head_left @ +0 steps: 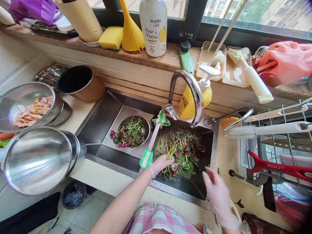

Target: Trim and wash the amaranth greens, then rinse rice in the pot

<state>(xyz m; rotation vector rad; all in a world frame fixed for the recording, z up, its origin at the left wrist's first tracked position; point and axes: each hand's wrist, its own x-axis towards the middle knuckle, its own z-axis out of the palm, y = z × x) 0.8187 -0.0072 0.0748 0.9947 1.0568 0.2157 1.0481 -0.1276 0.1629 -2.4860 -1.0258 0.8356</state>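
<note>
My left hand (163, 163), in a clear glove, is closed around a small bunch of amaranth (171, 152), its stems pointing up and purple-green leaves hanging below. More loose amaranth (187, 156) floats in the water of the right sink basin (202, 187). Over the right rim of that basin is my right hand (218, 191), also gloved and slightly blurred. Its fingers are apart and nothing shows in them. In the left basin, a metal bowl (149, 128) holds another heap of amaranth (131, 131).
A curved faucet (200, 94) arches over the right basin, with a yellow soap bottle (187, 100) behind. A divider with a green-white cloth (146, 158) parts the basins. Metal bowls (39, 159) and a colander of meat (48, 87) stand left; a wire rack (273, 143) stands right.
</note>
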